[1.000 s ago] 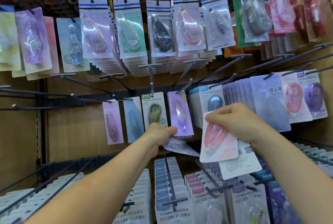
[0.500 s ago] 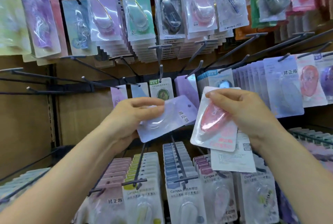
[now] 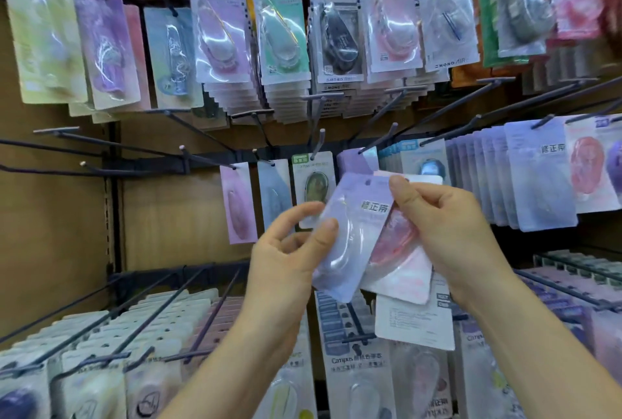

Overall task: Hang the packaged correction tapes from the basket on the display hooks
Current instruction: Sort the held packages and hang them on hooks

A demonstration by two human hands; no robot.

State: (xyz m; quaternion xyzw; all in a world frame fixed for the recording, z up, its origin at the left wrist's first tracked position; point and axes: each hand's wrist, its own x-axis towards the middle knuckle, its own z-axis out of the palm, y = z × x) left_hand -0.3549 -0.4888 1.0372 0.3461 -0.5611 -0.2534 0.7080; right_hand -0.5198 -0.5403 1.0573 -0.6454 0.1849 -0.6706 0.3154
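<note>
My left hand (image 3: 286, 257) pinches the lower part of a lilac correction-tape pack (image 3: 350, 236) between thumb and fingers. My right hand (image 3: 447, 226) holds a small stack: a pink pack (image 3: 400, 260) in front and a white-backed pack (image 3: 414, 324) behind it. Its thumb also presses on the lilac pack's top edge. The lilac pack overlaps the pink one, tilted, in front of the middle hook row. A short hook (image 3: 318, 144) with a green pack (image 3: 314, 183) and a hook (image 3: 380, 140) with a lilac pack behind my hands lie just above. The basket is out of view.
Long bare hooks (image 3: 134, 149) stick out at the left of the middle row. Full rows of packs hang above (image 3: 279, 34), at the right (image 3: 538, 172) and below (image 3: 353, 368). Single pink (image 3: 237, 203) and blue (image 3: 274, 193) packs hang left of the green one.
My left hand drew a lilac pack up from low by the hooks and turned it upright. Both hands came together, so the lilac pack now overlaps the pink one under my right thumb.
</note>
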